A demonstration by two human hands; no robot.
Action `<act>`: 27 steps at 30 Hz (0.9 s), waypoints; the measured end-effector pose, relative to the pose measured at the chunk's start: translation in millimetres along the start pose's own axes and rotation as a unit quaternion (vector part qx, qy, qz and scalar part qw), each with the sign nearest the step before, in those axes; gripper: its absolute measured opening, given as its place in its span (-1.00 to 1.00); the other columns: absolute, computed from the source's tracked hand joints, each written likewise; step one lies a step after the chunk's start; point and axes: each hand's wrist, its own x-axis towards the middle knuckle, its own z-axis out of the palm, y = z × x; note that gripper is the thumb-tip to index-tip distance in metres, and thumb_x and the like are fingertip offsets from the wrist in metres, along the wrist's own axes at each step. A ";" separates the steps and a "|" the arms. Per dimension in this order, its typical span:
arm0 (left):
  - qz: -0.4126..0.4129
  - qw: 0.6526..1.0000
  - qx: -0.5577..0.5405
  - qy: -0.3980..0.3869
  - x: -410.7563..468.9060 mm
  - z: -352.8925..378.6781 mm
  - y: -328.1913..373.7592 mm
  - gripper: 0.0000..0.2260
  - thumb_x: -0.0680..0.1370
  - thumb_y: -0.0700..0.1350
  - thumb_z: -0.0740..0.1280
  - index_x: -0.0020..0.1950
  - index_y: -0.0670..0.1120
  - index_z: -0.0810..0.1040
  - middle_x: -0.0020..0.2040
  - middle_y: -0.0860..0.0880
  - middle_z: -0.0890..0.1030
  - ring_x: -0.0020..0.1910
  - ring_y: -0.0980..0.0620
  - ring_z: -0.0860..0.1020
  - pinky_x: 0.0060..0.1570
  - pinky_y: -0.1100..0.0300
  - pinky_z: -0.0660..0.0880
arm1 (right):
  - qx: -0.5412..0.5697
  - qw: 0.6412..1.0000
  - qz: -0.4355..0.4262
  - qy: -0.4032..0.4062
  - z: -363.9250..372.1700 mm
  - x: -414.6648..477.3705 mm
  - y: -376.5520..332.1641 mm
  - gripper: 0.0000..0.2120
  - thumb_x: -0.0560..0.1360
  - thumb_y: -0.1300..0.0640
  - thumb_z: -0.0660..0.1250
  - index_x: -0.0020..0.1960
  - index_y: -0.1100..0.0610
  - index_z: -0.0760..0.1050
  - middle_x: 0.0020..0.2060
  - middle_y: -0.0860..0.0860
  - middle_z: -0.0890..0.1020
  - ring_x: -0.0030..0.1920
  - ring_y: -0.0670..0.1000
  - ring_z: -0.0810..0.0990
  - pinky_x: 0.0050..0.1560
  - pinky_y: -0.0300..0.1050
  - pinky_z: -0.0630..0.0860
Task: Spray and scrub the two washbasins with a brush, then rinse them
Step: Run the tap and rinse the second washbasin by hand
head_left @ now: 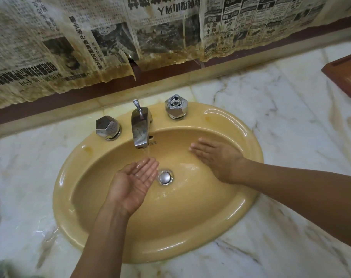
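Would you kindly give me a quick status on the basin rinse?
Left hand cupped under running tap; right hand flat inside basin. Both holding nothing. Nothing obstructing.

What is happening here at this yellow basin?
A person is rinsing the yellow washbasin by hand. Water runs from the chrome spout, and the left hand, cupped palm up, catches the stream beside the drain stopper. The right hand lies flat, palm down, against the basin's inner wall, right of the spout. Neither hand holds any tool. The marble counter looks wet at the near left.
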 end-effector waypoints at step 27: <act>-0.015 0.999 -0.012 -0.027 2.3 -3.5 -6.4 -0.48 0.74 0.07 0.03 0.39 -0.32 0.49 0.30 -0.28 0.62 0.34 -0.20 0.58 0.46 -0.06 0.38 | 0.363 0.927 -0.031 -0.086 1.9 -13.9 -29.9 -0.52 0.68 0.07 -0.01 0.57 0.12 0.28 0.61 0.01 0.20 0.55 0.06 0.27 0.49 0.05 0.30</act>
